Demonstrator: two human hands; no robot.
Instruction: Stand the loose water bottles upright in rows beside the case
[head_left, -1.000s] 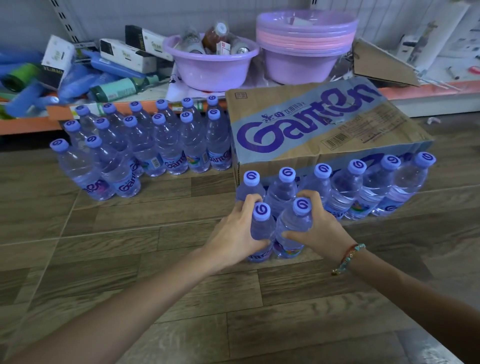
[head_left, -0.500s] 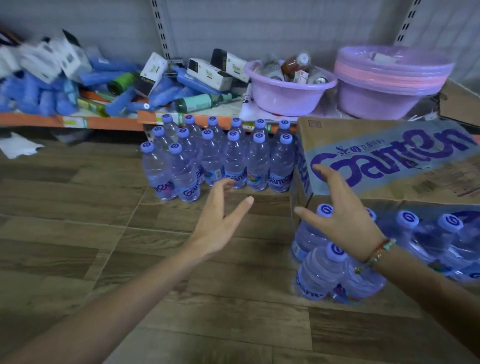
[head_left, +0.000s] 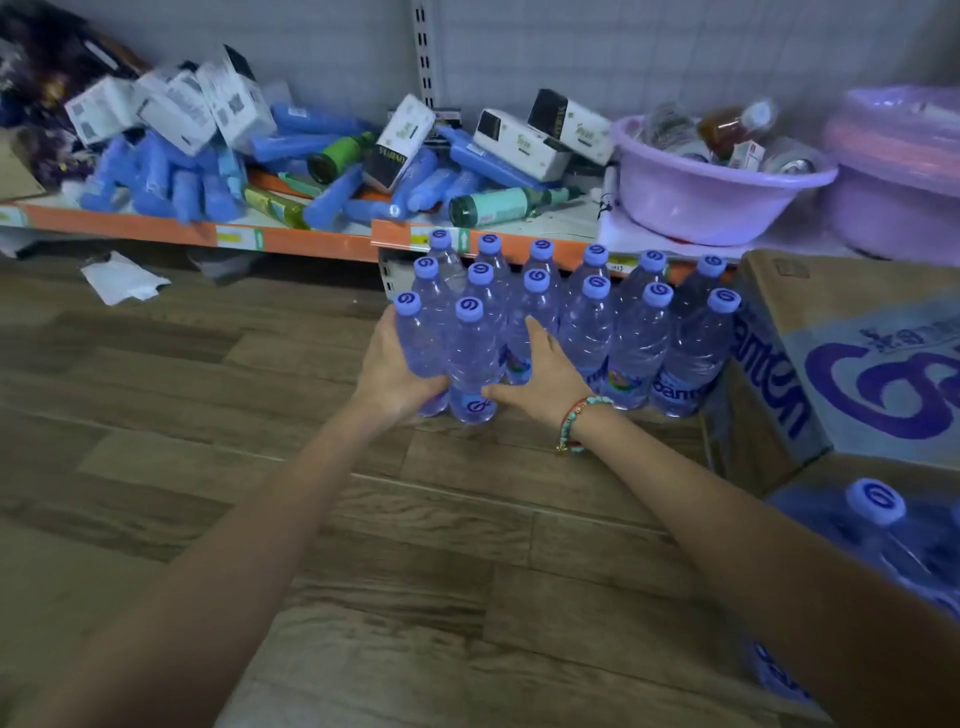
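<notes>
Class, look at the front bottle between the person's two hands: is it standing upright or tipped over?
Upright. The front bottle has its cap on top and its base on the floor, with the left hand and right hand against its sides.

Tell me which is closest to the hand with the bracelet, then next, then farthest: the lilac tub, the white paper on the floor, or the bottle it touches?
1. Front bottle, under the right hand.
2. Lilac tub, up on the shelf, to the right.
3. White paper, on the floor, far left.
</notes>
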